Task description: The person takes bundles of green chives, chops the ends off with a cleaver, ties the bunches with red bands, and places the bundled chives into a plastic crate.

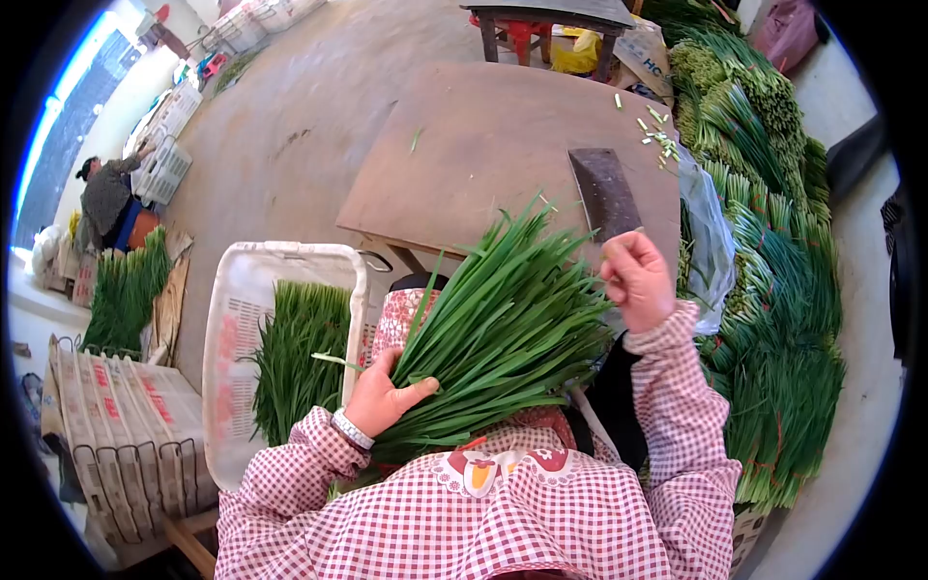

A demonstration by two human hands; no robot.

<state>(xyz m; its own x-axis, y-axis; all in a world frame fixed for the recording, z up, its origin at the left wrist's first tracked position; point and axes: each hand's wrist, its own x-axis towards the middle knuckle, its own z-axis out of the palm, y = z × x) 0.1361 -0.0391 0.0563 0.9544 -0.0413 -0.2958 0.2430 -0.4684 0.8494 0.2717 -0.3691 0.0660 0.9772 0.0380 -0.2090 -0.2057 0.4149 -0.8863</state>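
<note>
My left hand [391, 394] grips a big bundle of garlic chives [512, 309] near its lower end, thumb lying across the leaves. The leaves fan out over my lap and up to the table edge. A pale stalk sticks out beside my left wrist. My right hand [638, 280] is raised right of the leaf tips, its fingers curled and pinched together; what they hold, if anything, is hidden. Just beyond it is the dark blade of a cleaver [606, 190] over the table [474, 145]. The cleaver's handle is not visible, and I cannot tell whether my fist covers it.
At my left is a white plastic crate [224, 377] with more chives [300, 358]. Nested crates [126, 425] stand farther left. Tied bundles [773, 290] are piled along the right. Cut stalk bits [662, 140] lie at the table's far corner. Another person [108, 203] sits far left.
</note>
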